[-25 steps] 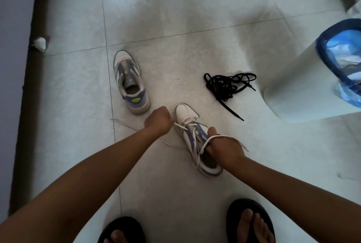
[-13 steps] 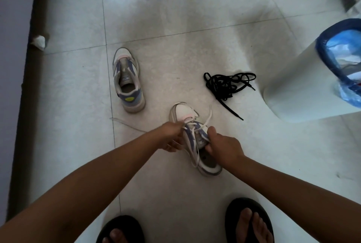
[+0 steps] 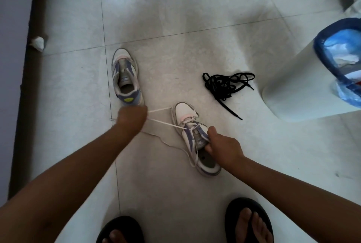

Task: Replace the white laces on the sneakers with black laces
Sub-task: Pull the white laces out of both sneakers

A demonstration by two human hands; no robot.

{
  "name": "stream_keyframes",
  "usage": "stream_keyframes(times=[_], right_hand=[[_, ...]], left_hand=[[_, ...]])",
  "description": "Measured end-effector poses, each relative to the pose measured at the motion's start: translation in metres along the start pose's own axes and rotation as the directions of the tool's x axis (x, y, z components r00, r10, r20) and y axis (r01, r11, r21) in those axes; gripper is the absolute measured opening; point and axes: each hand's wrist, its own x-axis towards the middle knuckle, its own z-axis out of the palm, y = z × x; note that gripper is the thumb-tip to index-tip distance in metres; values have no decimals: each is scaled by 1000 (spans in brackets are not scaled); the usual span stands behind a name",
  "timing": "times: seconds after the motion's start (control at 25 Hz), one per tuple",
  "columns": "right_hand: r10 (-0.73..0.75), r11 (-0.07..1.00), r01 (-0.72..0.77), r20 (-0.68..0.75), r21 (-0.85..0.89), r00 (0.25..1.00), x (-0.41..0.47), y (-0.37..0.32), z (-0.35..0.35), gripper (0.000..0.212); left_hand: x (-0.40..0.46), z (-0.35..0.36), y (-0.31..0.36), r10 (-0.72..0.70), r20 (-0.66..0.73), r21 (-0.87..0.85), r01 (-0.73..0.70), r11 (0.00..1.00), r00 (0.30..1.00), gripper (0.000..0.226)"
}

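Pale tiled floor (image 3: 175, 18). Far left, laceless sneaker (image 3: 126, 78); near centre, second sneaker (image 3: 195, 141) with white lace (image 3: 166, 123) trailing leftward; right, tangled black laces (image 3: 226, 84) beside white bin (image 3: 302, 90).

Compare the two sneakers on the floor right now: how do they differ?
The far sneaker has no lace in it; the near sneaker still carries its white lace, partly pulled out. The far sneaker stands alone, untouched; the near sneaker is held at the tongue by the right hand, while the left hand pulls its lace sideways. The far sneaker points straight away, the near one angles left. Both share white and purple colouring.
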Motion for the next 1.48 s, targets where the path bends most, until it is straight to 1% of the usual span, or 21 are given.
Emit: stream_keyframes(times=[0.08,0.16,0.2,0.24,0.32,0.4,0.48,0.52,0.56,0.6,0.68,0.72,0.8,0.92,1.0,1.08,1.16,1.24,1.32,1.4,1.48], right_hand=[[8,1000,-8,2,-3,1000,1,0,-1,30],[17,1000,-17,6,0,1000,0,0,-2,28],[28,1000,-28,5,15,1000,0,0,-2,26],[39,998,-39,5,41,999,-1,0,-3,24],[38,996,-38,10,79,999,-3,1,-5,27],[1,992,-5,32,127,1000,-3,2,-10,25],[-3,962,-4,27,272,1000,3,2,-19,20],[14,933,-10,-7,360,1000,10,2,-25,18],[27,908,-3,-52,419,998,17,1,-29,16],[25,902,17,-92,430,995,26,0,-33,13],[-16,931,53,-104,362,994,41,-5,-36,11],[-34,947,58,-82,316,996,47,-8,-36,14],[-47,965,57,-42,257,998,56,-12,-35,17],[-67,982,70,-28,175,997,63,-18,-39,16],[-116,993,116,-22,1,993,62,-23,-39,21],[-175,962,170,-9,-212,984,60,-31,-36,26],[-194,931,187,9,-314,981,61,-38,-32,30],[-179,934,179,31,-307,983,63,-40,-32,31],[-171,957,181,61,-227,983,66,-38,-37,29],[-190,976,200,111,-88,976,70,-29,-47,25],[-194,980,184,145,82,970,72,-15,-61,16]], left_hand=[[2,8,-26,-137,64,111,129,985,989,20],[-2,11,-38,-249,197,234,201,951,948,18],[-2,9,-45,-310,240,269,244,932,920,20],[-2,10,-51,-337,258,258,271,927,905,21],[-3,16,-50,-295,285,166,257,952,912,18],[-10,11,-25,-181,297,-60,207,976,938,29],[-21,0,18,-45,302,-327,147,934,952,40],[-28,-8,41,20,292,-431,113,895,956,40],[-35,-14,63,78,275,-502,74,862,958,38],[-43,-18,82,128,261,-540,34,841,957,36],[-59,-22,110,188,243,-549,-25,835,952,34],[-63,-22,117,184,223,-531,-39,847,957,36],[-63,-21,120,123,171,-486,-25,873,978,38],[-57,-17,112,74,161,-537,24,843,984,37],[-58,-16,110,94,152,-582,12,813,984,32],[-58,-16,108,108,143,-607,1,795,984,23],[-56,-16,108,117,137,-622,-6,783,984,20],[-56,-15,107,116,135,-627,-6,779,984,20],[-58,-12,106,108,124,-626,-7,780,986,21],[-58,-10,101,104,130,-621,-1,784,986,23],[-56,-8,94,103,163,-619,20,785,981,24]])
